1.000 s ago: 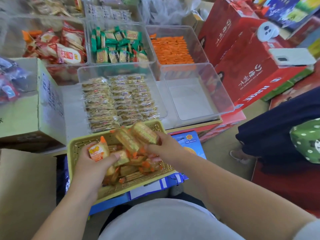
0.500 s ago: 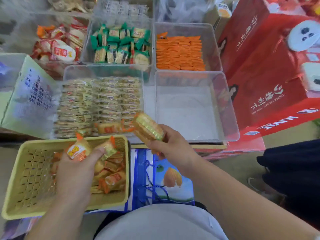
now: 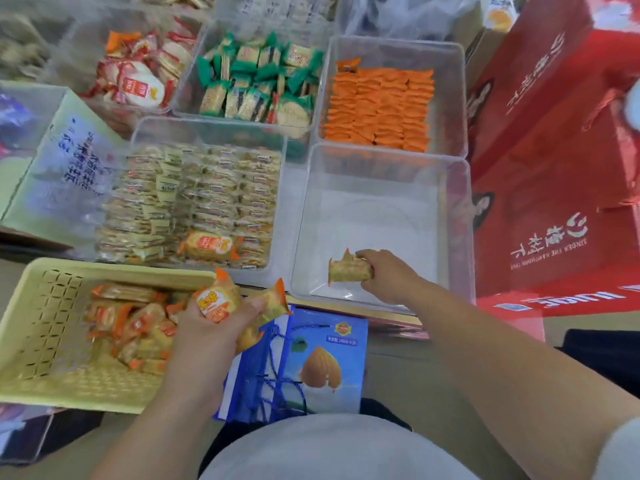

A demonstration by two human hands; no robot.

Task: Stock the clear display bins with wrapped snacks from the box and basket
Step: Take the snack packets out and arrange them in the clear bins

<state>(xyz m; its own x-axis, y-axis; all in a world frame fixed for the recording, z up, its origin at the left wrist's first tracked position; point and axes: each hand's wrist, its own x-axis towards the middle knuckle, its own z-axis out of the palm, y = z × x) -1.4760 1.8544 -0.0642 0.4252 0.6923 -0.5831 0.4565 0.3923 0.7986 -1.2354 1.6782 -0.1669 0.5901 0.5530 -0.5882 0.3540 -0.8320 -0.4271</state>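
My right hand (image 3: pixel 388 277) grips one orange-tipped wrapped snack (image 3: pixel 348 269) low inside the near right clear bin (image 3: pixel 381 168), close to its front wall. My left hand (image 3: pixel 211 327) holds a bunch of the same snacks (image 3: pixel 216 299) at the right rim of the yellow basket (image 3: pixel 38 327), which has more of them piled in its right half (image 3: pixel 138 327). One such snack (image 3: pixel 207 244) lies against the front wall of the neighbouring bin of pale crackers (image 3: pixel 194 199).
Farther back stand clear bins of red-white packs (image 3: pixel 138 81), green-wrapped packs (image 3: pixel 256 88) and orange packs (image 3: pixel 381 105). A cardboard box flap with writing (image 3: pixel 76 161) is on the left. Red gift boxes (image 3: pixel 554 168) line the right. A blue bag (image 3: pixel 311 362) lies under my arms.
My right hand has carried its snack forward and down into the near right bin. My left hand, with its snacks, has stayed at the basket's right rim.
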